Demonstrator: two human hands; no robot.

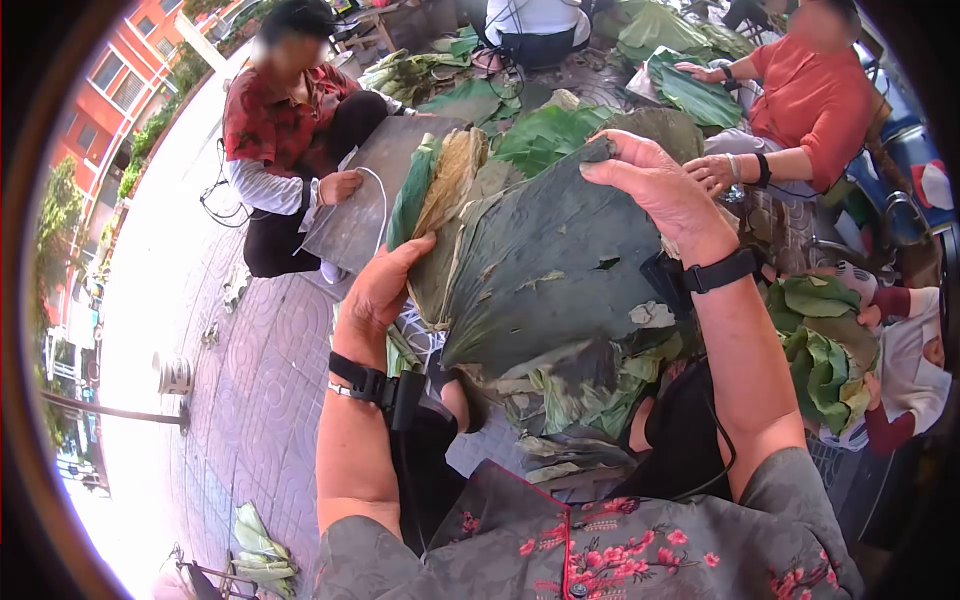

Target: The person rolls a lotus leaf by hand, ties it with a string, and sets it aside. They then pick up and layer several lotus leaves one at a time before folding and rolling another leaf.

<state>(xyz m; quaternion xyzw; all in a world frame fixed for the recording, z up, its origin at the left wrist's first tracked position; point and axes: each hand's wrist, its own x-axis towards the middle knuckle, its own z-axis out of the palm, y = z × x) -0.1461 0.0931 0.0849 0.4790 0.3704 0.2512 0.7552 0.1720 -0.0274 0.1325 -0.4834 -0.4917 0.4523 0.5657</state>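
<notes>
A large dark green dried leaf [560, 260], with small tears in it, spreads out in front of me. My right hand [655, 185] is closed on its upper right edge, pinched between thumb and fingers. On the other side, my left hand [385, 280] is closed around a folded bundle of leaves [440, 220], brown and green, beside the big leaf's left edge. Its fingers are partly hidden behind the bundle. Below the big leaf, more crumpled leaves [580, 390] lie over and between my knees.
At left a seated person [290, 130] holds a white cord near a grey board [375, 180]. To the right sits a person in a red top [820, 110] among leaves. Another person's hands hold a green leaf bundle [815, 350]. A white bucket [175, 373] stands on the paving.
</notes>
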